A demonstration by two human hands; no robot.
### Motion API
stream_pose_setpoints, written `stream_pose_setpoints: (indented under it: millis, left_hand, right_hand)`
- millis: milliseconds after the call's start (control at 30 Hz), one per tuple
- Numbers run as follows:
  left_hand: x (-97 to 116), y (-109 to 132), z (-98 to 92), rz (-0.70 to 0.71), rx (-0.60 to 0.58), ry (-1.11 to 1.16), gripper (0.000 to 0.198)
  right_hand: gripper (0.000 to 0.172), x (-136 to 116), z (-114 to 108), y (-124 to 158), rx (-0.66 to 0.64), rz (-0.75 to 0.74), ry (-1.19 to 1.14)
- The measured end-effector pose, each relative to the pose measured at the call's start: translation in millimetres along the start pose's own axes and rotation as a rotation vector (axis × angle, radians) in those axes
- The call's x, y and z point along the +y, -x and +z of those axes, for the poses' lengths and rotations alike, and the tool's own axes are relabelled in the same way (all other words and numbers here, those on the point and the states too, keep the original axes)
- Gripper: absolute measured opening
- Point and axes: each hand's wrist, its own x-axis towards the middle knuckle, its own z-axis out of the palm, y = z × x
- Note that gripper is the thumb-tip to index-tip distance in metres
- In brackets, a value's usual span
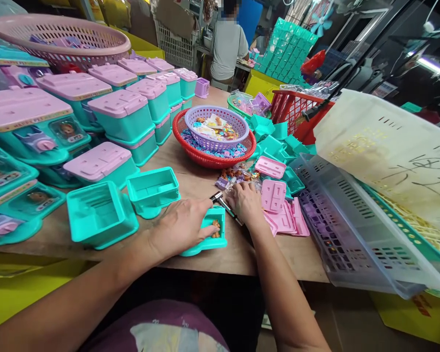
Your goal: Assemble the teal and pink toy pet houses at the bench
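A small teal plastic box [205,244] lies near the table's front edge, with a brown animal figurine [216,229] inside. My left hand [181,222] covers the box's left part and grips it, the thumb inside beside the figurine. My right hand [246,200] reaches into a pile of small brown figures and clear wrapped bits [238,172], its fingers curled; what they hold is hidden. A hammer [229,209] with a dark handle lies between my hands. Two open teal boxes [95,210] stand to the left of my left hand.
Stacked teal boxes with pink lids [121,105] fill the left side. A purple basket [216,124] sits in a red basket [190,155] ahead. Pink lids [273,195] and loose teal parts [269,144] lie right, beside a clear crate [352,234]. A person [227,49] sits beyond.
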Motion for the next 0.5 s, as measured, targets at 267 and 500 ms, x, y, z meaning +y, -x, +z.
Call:
stream_pose_setpoints:
  millis: [267,500]
  left_hand:
    - [4.4,-0.1,8.5,0.022,0.057,-0.063,0.036]
    - [4.4,4.0,9.0,0.02,0.085,-0.068,0.036]
  right_hand:
    - [0.009,16.1,-1.2,-8.5,0.096,0.023,-0.18]
    - [0.03,11.9,-17.0,40.7,0.357,0.355,-1.316]
